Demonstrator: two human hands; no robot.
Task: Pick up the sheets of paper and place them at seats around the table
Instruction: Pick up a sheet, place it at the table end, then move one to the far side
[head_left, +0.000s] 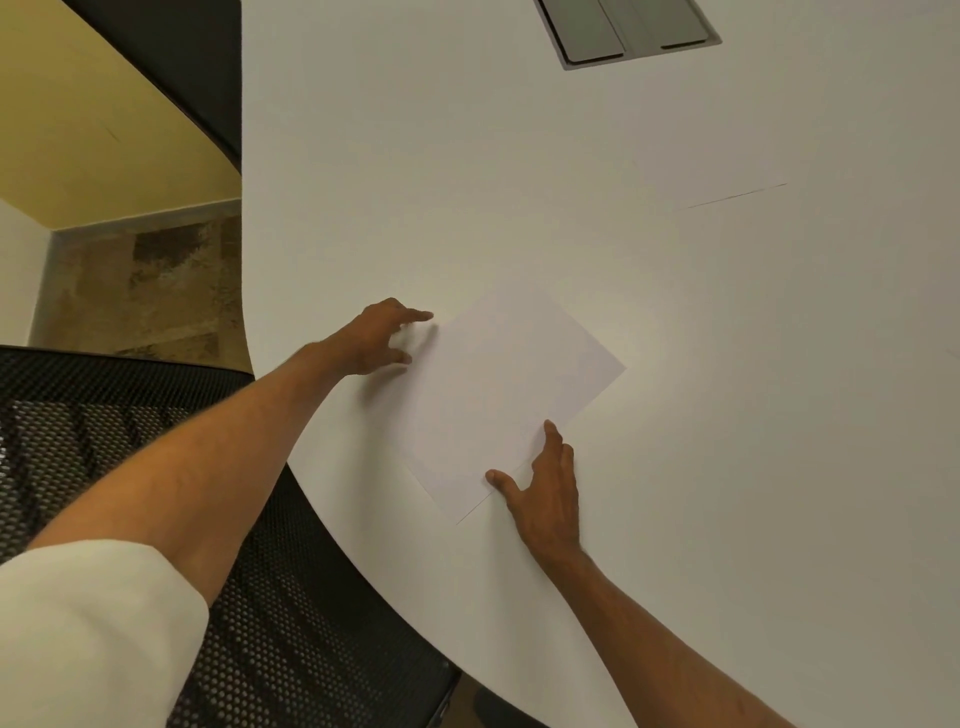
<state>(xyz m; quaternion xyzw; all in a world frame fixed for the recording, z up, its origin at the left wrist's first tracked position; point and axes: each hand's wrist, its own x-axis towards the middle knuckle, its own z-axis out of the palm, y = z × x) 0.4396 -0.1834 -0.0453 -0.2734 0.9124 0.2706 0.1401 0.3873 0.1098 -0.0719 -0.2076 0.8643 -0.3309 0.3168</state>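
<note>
Your left hand (376, 338), fingers loosely straight, meets the sheet of paper (509, 395) at ten o'clock; your right hand (545, 493), spread flat, presses its five o'clock edge.

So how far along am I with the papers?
One sheet lies flat on the table by the mesh chair, so that seat looks done. The left hand and right hand rest at its edges. Other seats are out of view, so the rest can't be judged.

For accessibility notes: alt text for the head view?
The left hand and the right hand, fingers spread, touch opposite edges of a white sheet of paper near the curved edge of a white table. A black mesh chair stands beside it; a grey hatch sits farther across.
</note>
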